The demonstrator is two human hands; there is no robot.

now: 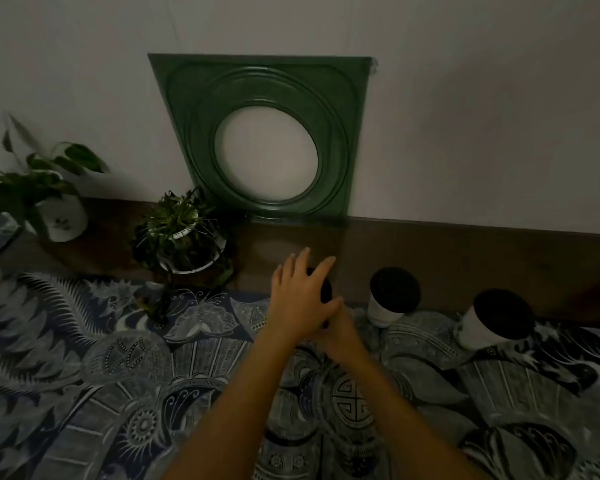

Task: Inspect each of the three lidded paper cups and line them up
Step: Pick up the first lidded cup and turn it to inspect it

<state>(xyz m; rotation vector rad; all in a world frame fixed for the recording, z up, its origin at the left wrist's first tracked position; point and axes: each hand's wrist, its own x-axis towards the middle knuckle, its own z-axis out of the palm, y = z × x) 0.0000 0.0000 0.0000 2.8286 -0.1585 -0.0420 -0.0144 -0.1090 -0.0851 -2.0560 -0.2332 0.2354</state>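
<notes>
**Head view: three lidded cups, one under both hands**

Head camera shows dim light. Two white paper cups with black lids stand on the patterned blue cloth: the middle cup and the right cup, apart from each other. The left cup shows only a sliver of dark lid. The left hand lies over its top, fingers spread. The right hand is tucked beneath, wrapped about the cup's side.

Bare wooden surface runs behind the cups to the wall. A glass-potted plant stands near left, a white-potted plant further left.

The left cup's body is hidden. A green square frame leans against the wall.
</notes>
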